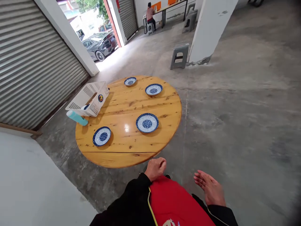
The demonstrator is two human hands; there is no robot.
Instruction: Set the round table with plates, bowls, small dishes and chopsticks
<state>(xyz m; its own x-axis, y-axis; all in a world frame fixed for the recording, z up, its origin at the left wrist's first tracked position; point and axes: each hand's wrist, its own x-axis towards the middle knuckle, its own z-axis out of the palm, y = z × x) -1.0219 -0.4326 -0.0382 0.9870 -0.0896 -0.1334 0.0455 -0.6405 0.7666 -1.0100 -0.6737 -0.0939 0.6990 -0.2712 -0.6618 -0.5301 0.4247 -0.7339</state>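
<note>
My left hand (155,168) is curled closed in front of my body, just off the near edge of the round wooden table (122,121); nothing shows in it. Away from the table, to the right, my right hand (210,187) hangs over the floor with its fingers stretched out and holds nothing. Several blue-and-white patterned plates lie apart on the tabletop: one near the middle right (147,122), one at the near left (102,136), one farther back (153,89) and one at the far edge (130,81).
At the table's left edge stands a white plastic basket (100,105) with chopsticks and other items, beside a light-blue bottle (77,117). Beyond are a grey stool (180,56), a white pillar (209,31) and a seated person (150,16). Cars (101,45) show through the doorway.
</note>
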